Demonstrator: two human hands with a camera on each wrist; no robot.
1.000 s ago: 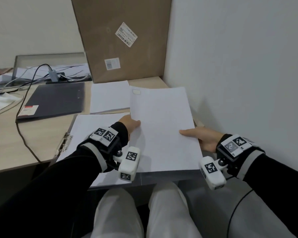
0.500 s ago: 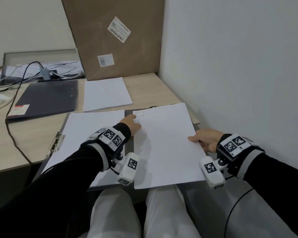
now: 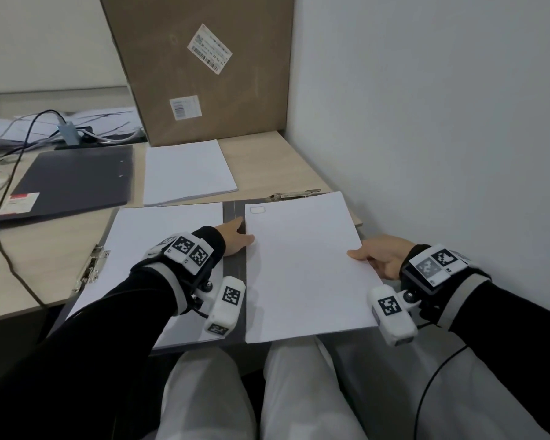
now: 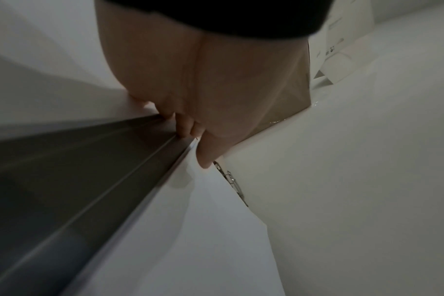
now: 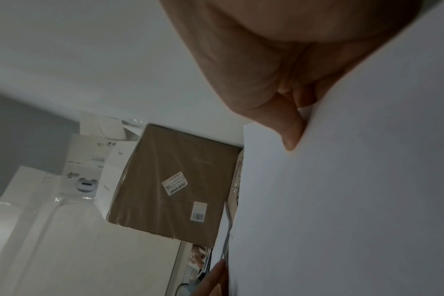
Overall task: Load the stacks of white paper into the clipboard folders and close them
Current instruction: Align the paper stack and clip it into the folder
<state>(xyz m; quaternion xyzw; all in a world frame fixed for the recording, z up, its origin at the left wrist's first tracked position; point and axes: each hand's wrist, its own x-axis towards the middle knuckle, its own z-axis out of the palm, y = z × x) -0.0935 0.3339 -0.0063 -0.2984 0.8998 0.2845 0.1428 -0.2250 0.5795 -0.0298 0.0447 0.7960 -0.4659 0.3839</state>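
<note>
An open dark grey clipboard folder (image 3: 234, 214) lies at the desk's front edge. Its left half holds white paper (image 3: 159, 236) beside a metal clip (image 3: 91, 269). A second stack of white paper (image 3: 302, 268) lies over the right half, its far edge near another metal clip (image 3: 294, 195). My left hand (image 3: 235, 238) pinches that stack's left edge, thumb on top; the left wrist view shows the fingers (image 4: 188, 128) under the sheets (image 4: 203, 230). My right hand (image 3: 378, 258) grips the right edge, thumb (image 5: 288, 130) on the paper (image 5: 342, 200).
Another paper stack (image 3: 186, 171) and a closed dark folder (image 3: 73, 182) lie farther back on the desk. A big cardboard box (image 3: 197, 68) stands behind them. Cables (image 3: 29, 128) trail at the far left. A white wall (image 3: 426, 122) runs close along the right.
Both hands have brought the paper stack down and toward me, from above the far desk onto the folder's right half. The right-hand clip now shows past its far edge.
</note>
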